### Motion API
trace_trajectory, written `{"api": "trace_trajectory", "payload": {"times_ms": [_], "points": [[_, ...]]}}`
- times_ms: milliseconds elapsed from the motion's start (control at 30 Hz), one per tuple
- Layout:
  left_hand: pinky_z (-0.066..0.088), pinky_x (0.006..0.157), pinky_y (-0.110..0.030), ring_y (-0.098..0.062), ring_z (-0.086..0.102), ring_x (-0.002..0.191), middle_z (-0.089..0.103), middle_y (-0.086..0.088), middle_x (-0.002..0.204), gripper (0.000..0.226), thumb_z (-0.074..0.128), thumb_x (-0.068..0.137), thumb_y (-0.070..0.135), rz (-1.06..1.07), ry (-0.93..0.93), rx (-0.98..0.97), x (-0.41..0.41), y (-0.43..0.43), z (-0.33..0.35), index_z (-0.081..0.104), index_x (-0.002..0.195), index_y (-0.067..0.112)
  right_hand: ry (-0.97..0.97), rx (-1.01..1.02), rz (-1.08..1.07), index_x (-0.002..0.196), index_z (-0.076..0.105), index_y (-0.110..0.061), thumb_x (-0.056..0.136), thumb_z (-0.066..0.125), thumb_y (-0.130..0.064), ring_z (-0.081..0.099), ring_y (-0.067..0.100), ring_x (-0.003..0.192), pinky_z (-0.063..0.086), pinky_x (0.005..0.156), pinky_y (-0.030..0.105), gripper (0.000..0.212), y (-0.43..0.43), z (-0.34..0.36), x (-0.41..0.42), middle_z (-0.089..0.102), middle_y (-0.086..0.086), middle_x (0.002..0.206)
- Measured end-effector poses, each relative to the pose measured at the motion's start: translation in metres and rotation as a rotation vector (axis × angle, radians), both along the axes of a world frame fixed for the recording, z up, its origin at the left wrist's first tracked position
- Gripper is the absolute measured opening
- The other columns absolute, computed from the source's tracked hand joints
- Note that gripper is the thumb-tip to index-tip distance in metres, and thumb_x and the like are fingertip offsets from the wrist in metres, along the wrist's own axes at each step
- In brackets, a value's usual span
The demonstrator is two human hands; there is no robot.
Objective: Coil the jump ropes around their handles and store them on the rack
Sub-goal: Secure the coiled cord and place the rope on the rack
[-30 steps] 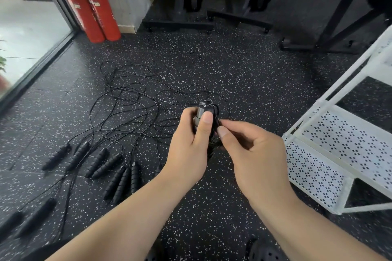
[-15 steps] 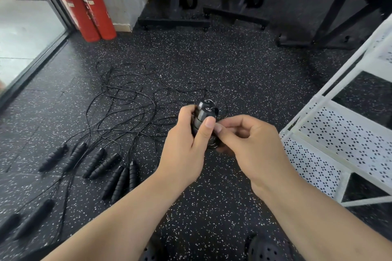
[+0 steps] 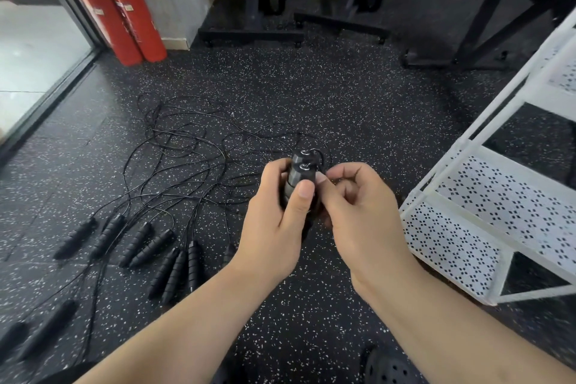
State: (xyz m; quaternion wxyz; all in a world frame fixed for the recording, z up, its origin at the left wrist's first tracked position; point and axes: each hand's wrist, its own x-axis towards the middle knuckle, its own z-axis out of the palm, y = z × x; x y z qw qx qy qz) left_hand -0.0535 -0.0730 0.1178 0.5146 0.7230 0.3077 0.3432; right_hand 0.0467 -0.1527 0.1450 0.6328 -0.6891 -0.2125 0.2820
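Note:
My left hand [image 3: 274, 221] grips a pair of black jump rope handles [image 3: 299, 174] held together upright, with cord wound around them. My right hand [image 3: 358, 212] pinches the thin black cord right beside the handles' top. Several other black jump rope handles [image 3: 149, 243] lie in a row on the floor to the left, their cords [image 3: 174, 146] tangled in loose loops behind them. The white perforated metal rack [image 3: 486, 206] stands at the right, its lower shelves bare where visible.
Two red fire extinguishers [image 3: 118, 12] stand against the wall at the back left beside a glass door. Black gym equipment bases [image 3: 252, 34] line the back wall. A dark shoe [image 3: 389, 368] shows at the bottom edge. The floor is speckled black rubber.
My right hand has shifted slightly up and closer to the handles' top while holding the cord. My left hand keeps its grip on the handles. The view has moved a little.

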Motion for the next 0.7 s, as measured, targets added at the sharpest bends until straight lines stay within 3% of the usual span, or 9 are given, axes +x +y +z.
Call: {"api": "trace_trajectory", "payload": {"times_ms": [100,167,233,367,467,500,567,700], "points": [[0.046,0.083,-0.009,0.005,0.065,0.097,0.069,0.026,0.107,0.024,0.046,0.107,0.053,-0.020,-0.062,-0.038,0.002,0.001,0.003,0.056,0.120,0.036,-0.012,0.012,0.056,0.112,0.070,-0.035,0.103,0.069,-0.038,0.069,0.003,0.082,0.055,0.078,0.028,0.010,0.001,-0.002,-0.001,0.074,-0.013,0.091],[0.048,0.085,-0.014,0.002,0.064,0.096,0.069,0.018,0.107,0.032,0.045,0.105,0.057,-0.036,-0.087,-0.069,0.002,0.003,0.000,0.059,0.119,0.033,-0.013,0.025,0.147,0.118,0.074,-0.036,0.107,0.064,-0.033,0.072,0.002,0.102,0.057,0.092,0.029,0.016,0.001,0.001,0.002,0.078,-0.015,0.108],[0.050,0.084,-0.018,-0.002,0.062,0.094,0.068,0.015,0.103,0.038,0.044,0.102,0.059,-0.051,-0.084,-0.085,0.001,0.005,-0.002,0.059,0.117,0.028,-0.037,0.032,0.198,0.118,0.078,-0.032,0.107,0.064,-0.026,0.072,0.005,0.107,0.057,0.095,0.029,0.019,0.001,0.005,0.008,0.079,-0.013,0.113],[0.050,0.085,-0.015,0.003,0.064,0.094,0.071,0.016,0.103,0.037,0.041,0.110,0.056,-0.036,-0.088,-0.157,0.001,0.006,0.003,0.064,0.112,0.026,0.056,0.045,0.235,0.111,0.081,-0.020,0.099,0.075,-0.018,0.069,0.014,0.086,0.055,0.077,0.030,0.013,0.001,0.008,0.025,0.077,-0.002,0.098],[0.061,0.072,-0.044,-0.025,0.071,0.078,0.077,-0.011,0.094,0.060,0.039,0.100,0.070,-0.074,-0.138,-0.442,0.001,0.000,0.015,0.069,0.109,0.018,0.140,0.034,0.320,0.105,0.077,-0.010,0.097,0.077,-0.022,0.058,0.029,0.075,0.052,0.062,0.038,0.014,0.002,0.009,0.034,0.065,0.015,0.089],[0.060,0.067,-0.046,-0.033,0.068,0.071,0.075,-0.021,0.090,0.073,0.039,0.096,0.075,-0.102,-0.150,-0.541,0.001,-0.001,0.019,0.069,0.110,0.010,0.150,0.030,0.362,0.102,0.075,-0.009,0.098,0.076,-0.025,0.056,0.031,0.072,0.050,0.058,0.040,0.016,0.001,0.010,0.036,0.063,0.016,0.087],[0.057,0.062,-0.045,-0.036,0.063,0.067,0.070,-0.027,0.084,0.089,0.038,0.091,0.079,-0.140,-0.160,-0.681,0.001,-0.001,0.021,0.068,0.105,-0.004,0.156,0.022,0.405,0.098,0.071,-0.007,0.099,0.074,-0.030,0.055,0.031,0.063,0.049,0.052,0.039,0.023,0.000,0.014,0.037,0.062,0.014,0.078],[0.054,0.063,-0.041,-0.032,0.059,0.067,0.064,-0.025,0.085,0.096,0.040,0.088,0.088,-0.228,-0.226,-0.888,0.003,0.001,0.018,0.069,0.098,-0.003,0.221,0.026,0.335,0.090,0.065,-0.005,0.099,0.071,-0.037,0.052,0.026,0.051,0.047,0.046,0.037,0.033,-0.001,0.020,0.036,0.057,0.010,0.066]]}}
